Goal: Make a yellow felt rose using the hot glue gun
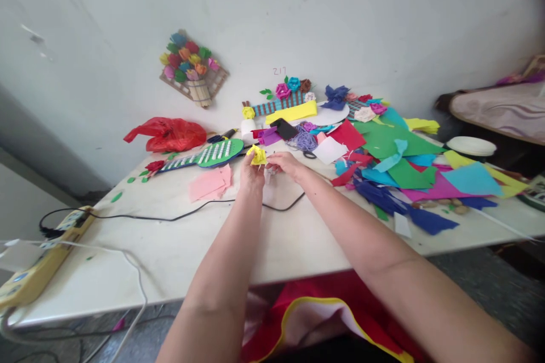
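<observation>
My left hand (252,174) is closed around a yellow paper flower (257,155), held upright above the middle of the table. Close beside it on the right, my right hand (284,163) has its fingers pinched together near the flower's base. What those fingertips hold, if anything, is too small and blurred to make out. Pink paper sheets (210,182) lie to the left of my hands. Beyond them rests a green and blue board with white strips (219,152), a red paper flower (154,166) at its narrow end.
Coloured paper scraps (387,150) cover the right side. A black phone (284,129), purple yarn (304,140) and red bag (170,135) lie at the back. A black cable (170,218) crosses the table to the power strip (46,255).
</observation>
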A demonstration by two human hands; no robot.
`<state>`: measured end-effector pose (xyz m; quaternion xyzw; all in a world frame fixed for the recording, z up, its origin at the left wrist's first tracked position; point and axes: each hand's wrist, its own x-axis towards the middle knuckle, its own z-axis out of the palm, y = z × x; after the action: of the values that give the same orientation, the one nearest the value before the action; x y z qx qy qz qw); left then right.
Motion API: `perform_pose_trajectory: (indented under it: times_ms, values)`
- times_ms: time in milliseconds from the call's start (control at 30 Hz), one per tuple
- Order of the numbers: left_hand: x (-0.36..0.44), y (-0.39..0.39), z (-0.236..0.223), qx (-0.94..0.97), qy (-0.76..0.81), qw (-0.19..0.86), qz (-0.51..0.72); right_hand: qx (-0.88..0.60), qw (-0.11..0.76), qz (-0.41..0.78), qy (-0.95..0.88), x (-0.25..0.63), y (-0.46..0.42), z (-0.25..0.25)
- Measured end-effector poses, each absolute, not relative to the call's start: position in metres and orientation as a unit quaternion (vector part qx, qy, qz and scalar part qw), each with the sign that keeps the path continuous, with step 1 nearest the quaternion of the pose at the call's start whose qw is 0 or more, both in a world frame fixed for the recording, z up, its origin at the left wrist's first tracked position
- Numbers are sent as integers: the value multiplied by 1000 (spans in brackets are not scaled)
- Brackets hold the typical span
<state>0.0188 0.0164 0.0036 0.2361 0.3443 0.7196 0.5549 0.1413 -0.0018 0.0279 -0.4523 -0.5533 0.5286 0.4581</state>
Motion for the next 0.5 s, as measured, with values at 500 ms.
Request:
perform_pose_trajectory:
  times_ms: [500]
  values:
    - [27,0,2,172,286,600,727,-500,486,506,-508,128,-8,25]
